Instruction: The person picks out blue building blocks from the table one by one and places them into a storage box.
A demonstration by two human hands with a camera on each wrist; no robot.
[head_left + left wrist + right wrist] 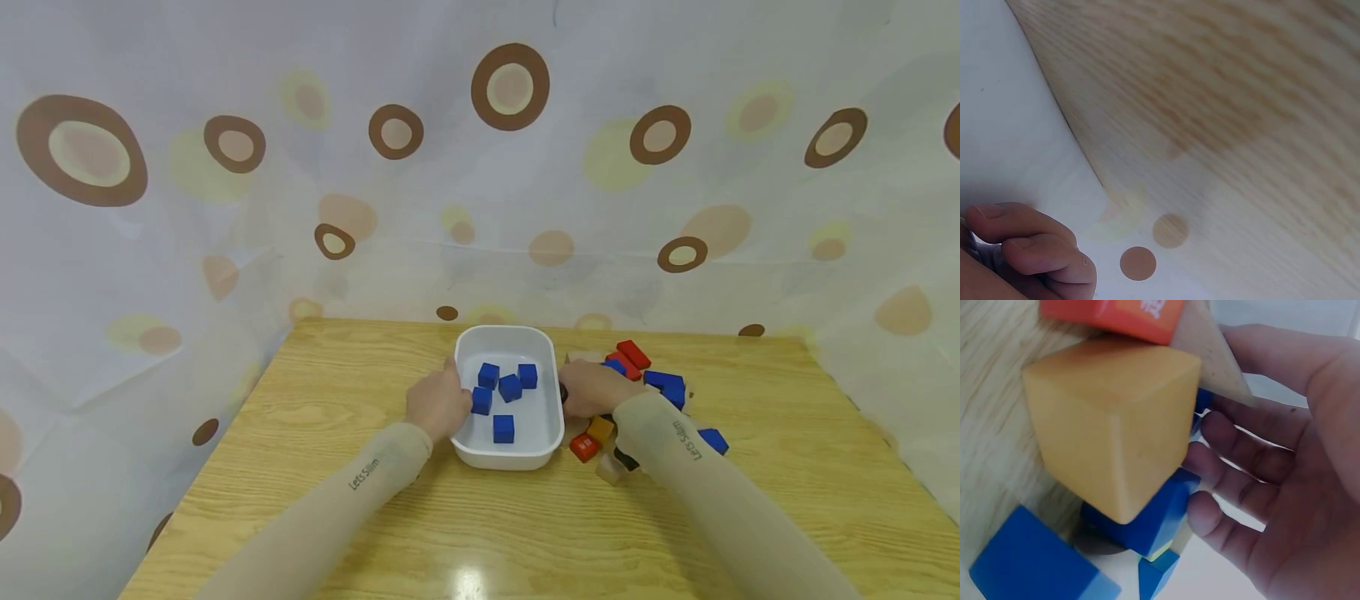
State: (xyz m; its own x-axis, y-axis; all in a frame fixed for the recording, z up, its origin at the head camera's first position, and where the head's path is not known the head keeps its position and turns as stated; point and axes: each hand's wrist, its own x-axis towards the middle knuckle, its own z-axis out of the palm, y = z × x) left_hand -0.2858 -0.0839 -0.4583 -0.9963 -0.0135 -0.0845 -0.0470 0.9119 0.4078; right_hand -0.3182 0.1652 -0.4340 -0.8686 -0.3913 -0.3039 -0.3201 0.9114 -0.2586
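Note:
A white plastic tray (510, 461) stands on the table, with several blue cubes (504, 429) inside. My left hand (438, 403) grips the tray's left rim; in the left wrist view its fingers (1054, 250) are curled, their grip partly hidden. On the tray's right side, my right hand (596, 388) reaches among loose blocks, its fingers loosely bent. In the right wrist view, an orange block (1113, 419) and a pale wooden wedge (1213, 356) lie in front of its fingertips. The wedge hides the tips of thumb and index finger. A blue block (1147, 519) is near the other fingertips.
Red blocks (634, 354), blue blocks (666, 386), a red block with white marks (584, 447) and a pale block (611, 469) lie around my right forearm. A patterned sheet (435, 208) hangs behind the wooden table (360, 358).

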